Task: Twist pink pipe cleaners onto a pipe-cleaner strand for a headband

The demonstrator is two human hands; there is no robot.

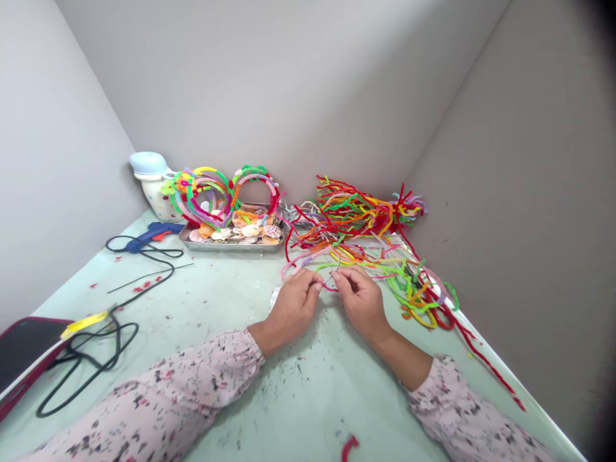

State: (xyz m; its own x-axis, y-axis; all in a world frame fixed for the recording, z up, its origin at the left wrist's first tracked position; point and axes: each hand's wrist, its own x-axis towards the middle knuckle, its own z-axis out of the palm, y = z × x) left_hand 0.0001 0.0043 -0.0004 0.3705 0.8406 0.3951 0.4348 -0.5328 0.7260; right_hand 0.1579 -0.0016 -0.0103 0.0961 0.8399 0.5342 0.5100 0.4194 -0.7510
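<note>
My left hand (294, 305) is closed in a pinch at the middle of the table. Between its fingertips is the end of a magenta pipe cleaner (330, 289), which spans the small gap to my other hand. My right hand (363, 301) is pinched too, level with the left and a little apart from it. A thin grey pipe cleaner (338, 263) sticks up from its fingertips. Just beyond both hands lie loose pink, green and yellow pipe cleaners, and which of these join the held piece I cannot make out.
At the back, a metal tray (231, 246) holds seashells, with decorated headbands (202, 192) on it. A heap of pipe cleaners (356, 212) lies right of it. Leftward are a blue glue gun (151, 236), a black cord (126, 298), a white cup (158, 197) and a dark red-edged device (33, 346).
</note>
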